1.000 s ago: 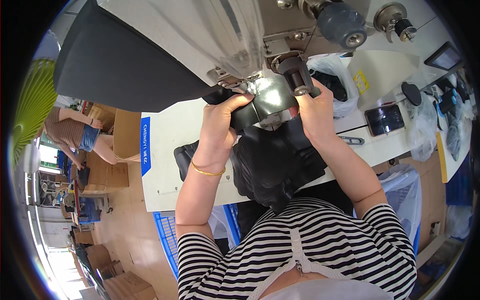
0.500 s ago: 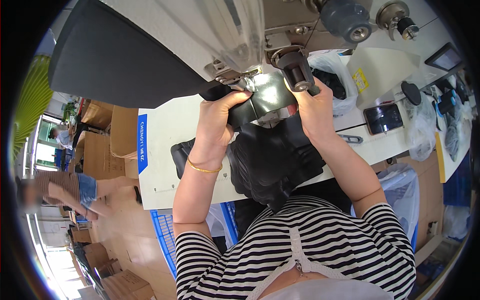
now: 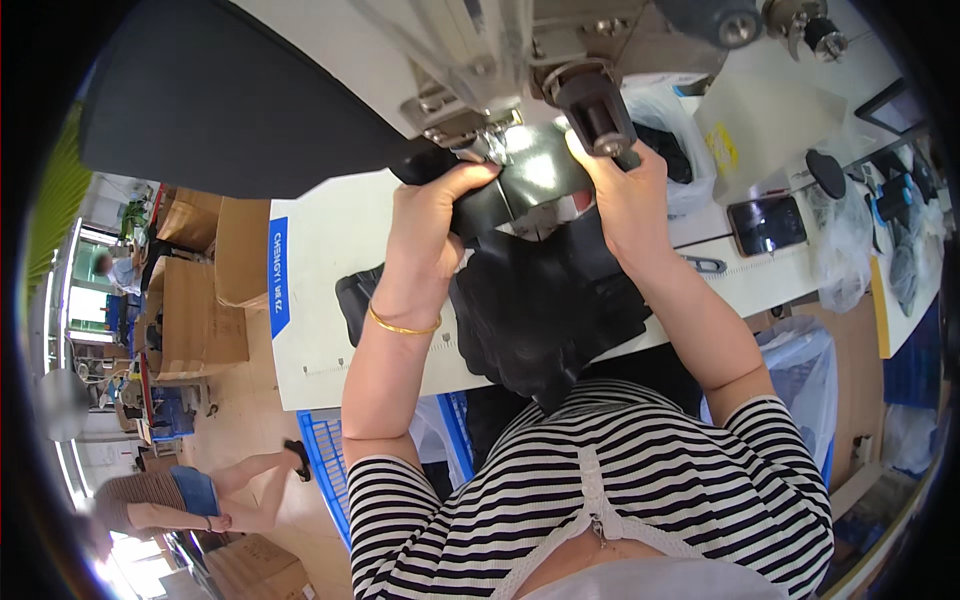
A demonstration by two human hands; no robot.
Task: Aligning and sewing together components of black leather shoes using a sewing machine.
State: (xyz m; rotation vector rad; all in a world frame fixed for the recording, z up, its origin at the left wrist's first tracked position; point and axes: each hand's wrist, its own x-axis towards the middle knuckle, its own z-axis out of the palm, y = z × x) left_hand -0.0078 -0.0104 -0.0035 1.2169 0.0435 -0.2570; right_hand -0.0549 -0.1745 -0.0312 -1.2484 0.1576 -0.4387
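Note:
A glossy black sheet piece, leather-like, lies under the presser foot of a sewing machine, lit by its lamp. My left hand pinches its left side, thumb on top close to the foot. On its right side my right hand grips the edge beside a dark cylindrical machine part; some fingers are hidden beneath the piece. A seam line runs down the piece between my hands. Closer to my body, a pile of similar black pieces lies across the table edge and my lap.
The white table carries a phone, a small grey tool and a plastic bag with black pieces. Blue baskets stand below. Cardboard boxes and a walking person are on the left.
Both hands stay on the black piece at the presser foot, with little visible movement. The view has shifted slightly. On the left, the walking person appears lower in the picture.

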